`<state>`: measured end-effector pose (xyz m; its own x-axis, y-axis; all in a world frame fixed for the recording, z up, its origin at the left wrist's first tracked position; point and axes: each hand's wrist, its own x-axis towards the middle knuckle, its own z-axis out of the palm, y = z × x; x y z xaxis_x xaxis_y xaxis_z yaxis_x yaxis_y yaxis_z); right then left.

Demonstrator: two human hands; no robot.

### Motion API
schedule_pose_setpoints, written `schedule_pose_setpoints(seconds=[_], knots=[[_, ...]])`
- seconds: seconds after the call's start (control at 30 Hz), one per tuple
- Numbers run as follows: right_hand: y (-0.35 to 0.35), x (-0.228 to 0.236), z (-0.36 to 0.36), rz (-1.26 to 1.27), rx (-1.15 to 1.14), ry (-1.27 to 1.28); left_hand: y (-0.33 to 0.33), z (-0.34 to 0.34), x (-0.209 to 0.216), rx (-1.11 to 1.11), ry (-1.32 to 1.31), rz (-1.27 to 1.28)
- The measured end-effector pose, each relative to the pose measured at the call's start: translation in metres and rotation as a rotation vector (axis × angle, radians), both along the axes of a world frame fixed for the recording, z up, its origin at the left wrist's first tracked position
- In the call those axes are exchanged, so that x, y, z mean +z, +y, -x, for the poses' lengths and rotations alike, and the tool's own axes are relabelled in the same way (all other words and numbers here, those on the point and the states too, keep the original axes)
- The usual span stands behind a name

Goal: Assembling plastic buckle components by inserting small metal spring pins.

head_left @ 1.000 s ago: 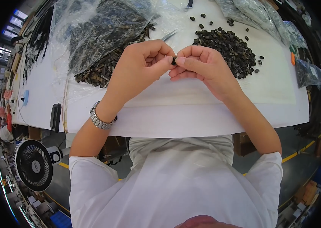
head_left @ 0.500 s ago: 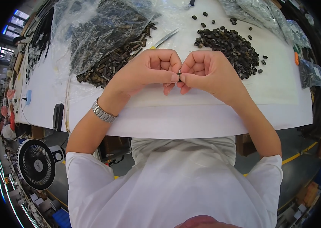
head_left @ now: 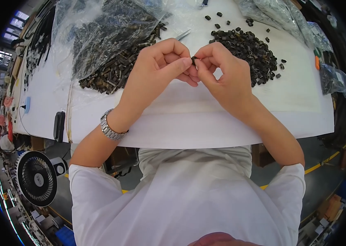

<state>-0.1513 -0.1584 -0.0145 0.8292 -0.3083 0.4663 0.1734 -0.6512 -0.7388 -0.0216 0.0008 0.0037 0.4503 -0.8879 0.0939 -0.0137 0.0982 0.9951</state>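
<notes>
Between my two hands, over the middle of the white table, is a small dark ring-like piece (head_left: 194,60). My left hand (head_left: 160,67) pinches it between thumb and forefinger. My right hand (head_left: 223,73) grips the same piece from the other side with its fingertips. Beyond my left hand lies a heap of brownish, short tube-like pieces (head_left: 109,74), partly under a clear plastic bag (head_left: 111,35). Past my right hand is a pile of small black ring-like pieces (head_left: 259,57). The fingers hide part of the held piece.
A pointed metal blade (head_left: 183,35) lies behind my left hand. Clear plastic bags (head_left: 277,20) cover the far right of the table (head_left: 205,131). At the left edge are a black oblong case (head_left: 59,126) and, lower, a fan (head_left: 38,178). An orange-handled tool (head_left: 317,62) lies at right.
Both hands have moved up and away from me, with the small piece between them. The right thumb and fingers have spread into a wider loop, and the piece shows more.
</notes>
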Motion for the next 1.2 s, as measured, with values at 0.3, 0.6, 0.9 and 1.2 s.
schedule_pose_setpoints(seconds=[0.3, 0.6, 0.9, 1.2], knots=[[-0.003, 0.000, 0.001, 0.182, 0.153, -0.362, 0.010, -0.015, 0.005, -0.237, 0.332, 0.032], [0.010, 0.001, -0.002, -0.242, 0.112, -0.144, 0.012, 0.001, 0.012, 0.112, -0.203, 0.001], [0.008, 0.002, -0.003, 0.210, 0.005, -0.132, 0.006, 0.013, 0.010, 0.310, -0.753, -0.028], [-0.001, 0.011, -0.002, -0.337, 0.257, 0.158, 0.010, 0.005, 0.014, 0.183, -0.392, -0.094]])
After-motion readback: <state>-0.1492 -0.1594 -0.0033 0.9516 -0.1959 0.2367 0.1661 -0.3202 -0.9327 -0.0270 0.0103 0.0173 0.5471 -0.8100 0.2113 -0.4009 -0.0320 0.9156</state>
